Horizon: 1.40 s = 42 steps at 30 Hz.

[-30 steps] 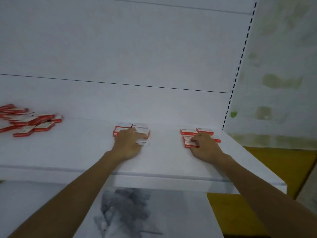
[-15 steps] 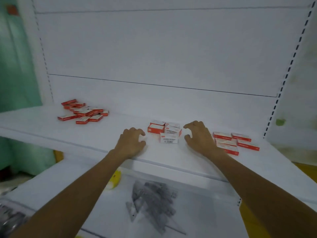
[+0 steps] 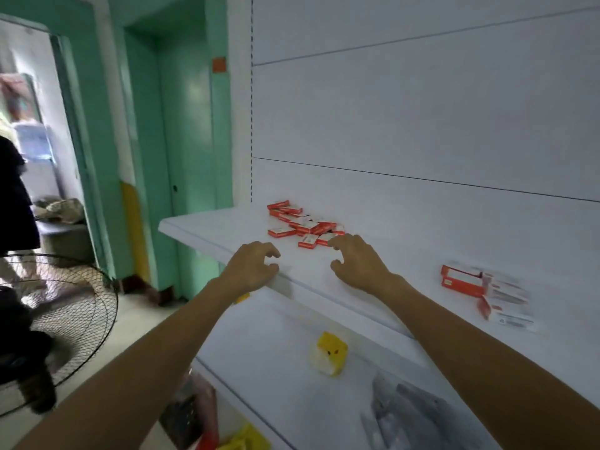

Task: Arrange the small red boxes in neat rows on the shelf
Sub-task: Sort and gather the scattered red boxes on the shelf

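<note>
Currently: the loose pile of small red boxes (image 3: 303,226) lies towards the left end of the shelf (image 3: 207,228), close to the back panel. Boxes overlap and point every way; no row has been formed in this heap.

Position relative to fingers: the nearest box of the pile sits just beyond the right hand (image 3: 358,266), whose foremost fingers (image 3: 337,242) are at or almost at its edge. Contact cannot be confirmed. The pile lies ahead of the left hand (image 3: 251,266) and off to its right, clearly apart from it.

Finger state: both hands are loosely curled and slightly spread, palms down, and pinch nothing. The left hand is at the shelf's front lip.

Judgement: the hands flank the near side of the heap, probably to gather or pick out boxes. The right hand looks likely to arrive first.

A second group of boxes (image 3: 464,282) lies well to the right of the right fingers. It is more compact and laid flat, but blurred, so its alignment is unreadable. It seems the sorted portion.

Surroundings: a yellow object (image 3: 329,352) rests on the lower shelf (image 3: 276,332) beneath the hands, and a floor fan (image 3: 74,306) stands far left.
</note>
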Each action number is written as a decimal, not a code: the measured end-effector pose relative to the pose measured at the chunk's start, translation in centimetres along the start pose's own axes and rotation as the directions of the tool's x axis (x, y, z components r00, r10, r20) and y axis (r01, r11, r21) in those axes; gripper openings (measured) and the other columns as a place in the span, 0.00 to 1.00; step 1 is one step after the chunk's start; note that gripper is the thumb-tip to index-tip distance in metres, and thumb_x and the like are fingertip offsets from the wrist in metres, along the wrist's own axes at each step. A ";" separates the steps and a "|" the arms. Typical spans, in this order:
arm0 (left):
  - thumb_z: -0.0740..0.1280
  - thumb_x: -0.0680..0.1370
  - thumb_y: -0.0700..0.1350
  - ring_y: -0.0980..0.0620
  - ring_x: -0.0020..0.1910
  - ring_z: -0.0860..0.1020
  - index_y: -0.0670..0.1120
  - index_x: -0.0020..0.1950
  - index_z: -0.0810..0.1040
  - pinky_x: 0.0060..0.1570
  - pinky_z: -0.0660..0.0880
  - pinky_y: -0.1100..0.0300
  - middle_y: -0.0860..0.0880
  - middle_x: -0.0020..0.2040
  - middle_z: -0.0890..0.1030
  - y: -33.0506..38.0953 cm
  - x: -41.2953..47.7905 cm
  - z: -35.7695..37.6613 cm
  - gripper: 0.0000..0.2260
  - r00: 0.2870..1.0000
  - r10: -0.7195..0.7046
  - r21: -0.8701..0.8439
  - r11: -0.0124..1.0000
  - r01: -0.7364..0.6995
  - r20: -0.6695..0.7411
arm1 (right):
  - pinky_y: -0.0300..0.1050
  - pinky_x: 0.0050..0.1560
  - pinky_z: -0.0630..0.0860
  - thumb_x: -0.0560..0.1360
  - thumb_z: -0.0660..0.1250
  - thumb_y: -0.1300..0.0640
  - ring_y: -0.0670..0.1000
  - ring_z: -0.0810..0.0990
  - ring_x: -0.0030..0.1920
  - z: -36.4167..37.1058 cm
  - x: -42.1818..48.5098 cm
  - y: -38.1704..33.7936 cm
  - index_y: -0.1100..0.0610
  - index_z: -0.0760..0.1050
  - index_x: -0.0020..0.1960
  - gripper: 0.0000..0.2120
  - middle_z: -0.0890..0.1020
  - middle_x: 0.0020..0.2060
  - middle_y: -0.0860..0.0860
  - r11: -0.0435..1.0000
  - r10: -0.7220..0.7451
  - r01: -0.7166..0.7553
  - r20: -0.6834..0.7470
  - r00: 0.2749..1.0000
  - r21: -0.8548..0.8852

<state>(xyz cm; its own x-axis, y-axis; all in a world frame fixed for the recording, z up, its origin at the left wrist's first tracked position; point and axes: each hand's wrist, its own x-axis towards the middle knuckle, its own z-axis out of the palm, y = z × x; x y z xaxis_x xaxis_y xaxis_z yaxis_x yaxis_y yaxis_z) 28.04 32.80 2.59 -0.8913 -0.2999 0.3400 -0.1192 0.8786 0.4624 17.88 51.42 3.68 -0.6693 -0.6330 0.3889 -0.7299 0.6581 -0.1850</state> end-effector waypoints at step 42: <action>0.65 0.76 0.41 0.52 0.55 0.74 0.46 0.60 0.76 0.51 0.64 0.67 0.47 0.61 0.77 -16.7 32.3 5.7 0.13 0.926 0.339 -0.187 0.933 -0.308 0.166 | 0.47 0.55 0.73 0.76 0.60 0.57 0.54 0.75 0.57 10.8 28.7 5.0 0.58 0.70 0.64 0.17 0.76 0.59 0.55 0.916 0.399 -0.400 -0.042 0.916 -0.009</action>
<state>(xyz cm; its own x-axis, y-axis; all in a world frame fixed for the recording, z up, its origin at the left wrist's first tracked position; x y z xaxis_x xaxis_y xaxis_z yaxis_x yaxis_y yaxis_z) -1.25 10.56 1.16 -0.9384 0.0817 0.3359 0.2452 0.8423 0.4800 -6.45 32.11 4.19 -0.8987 -0.3000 0.3198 -0.4000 0.8598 -0.3174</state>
